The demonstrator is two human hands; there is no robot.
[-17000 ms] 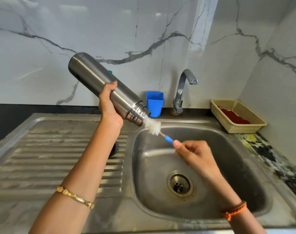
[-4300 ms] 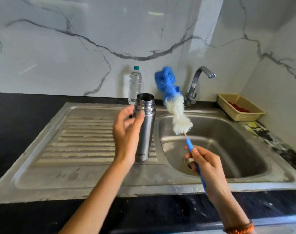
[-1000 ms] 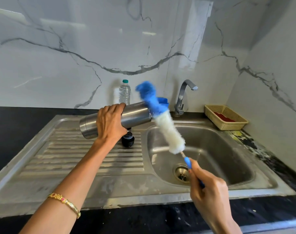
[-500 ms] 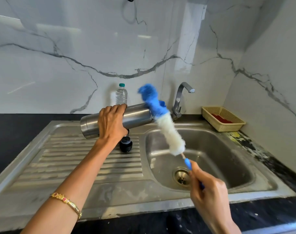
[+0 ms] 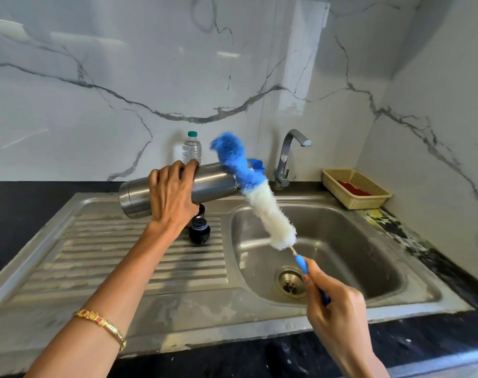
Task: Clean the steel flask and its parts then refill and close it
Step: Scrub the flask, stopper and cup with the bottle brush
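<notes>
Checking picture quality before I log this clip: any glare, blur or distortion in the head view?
Head view: soft window glare streaks the marble wall; wide-angle bending curves the sink's front rim; bottle brush slightly soft at its blue tip; steel flask and both hands reasonably sharp.

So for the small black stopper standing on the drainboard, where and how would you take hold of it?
Take the black stopper by its narrower upper section, coming straight down from above with fingers on opposite sides. It stands upright on the ribbed drainboard with its top free. The left hand and the steel flask it holds hover over the far side, so the near side is probably the easier approach.
</notes>
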